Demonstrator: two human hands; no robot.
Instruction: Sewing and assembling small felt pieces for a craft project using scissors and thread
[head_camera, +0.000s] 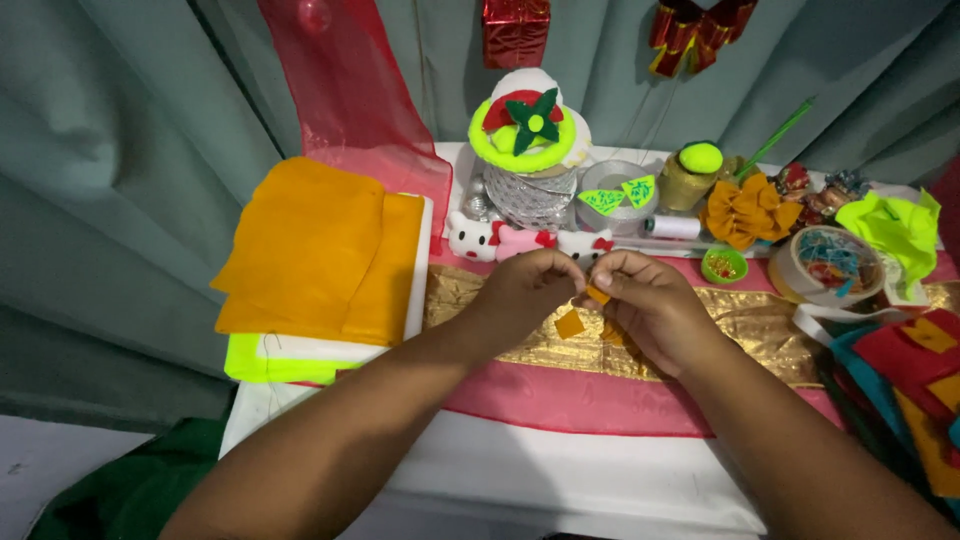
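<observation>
Both hands meet over the middle of the table (560, 470), above a band of gold fabric (760, 320) laid across a pink cloth (560, 405). The right hand (655, 305) has its fingers pinched shut on a small orange felt piece (598, 295), which sits right at the fingertips between the two hands. The left hand (525, 290) is curled closed just beside it, fingertips drawn in against the same spot (whether it actually grips the piece, I cannot tell from here). A second orange felt square (569, 323) shows just below the hands, over the gold fabric.

To the left lies a folded stack of orange felt (320, 250) on a neon yellow sheet (270, 368). Behind the hands stands a silver round box with a neon green lid (528, 150), with small white and pink cat figures (520, 242) in front of it. Off to the right are an orange ruffled flower (745, 212), a roll of tape (825, 265) and more felt scraps (915, 360).
</observation>
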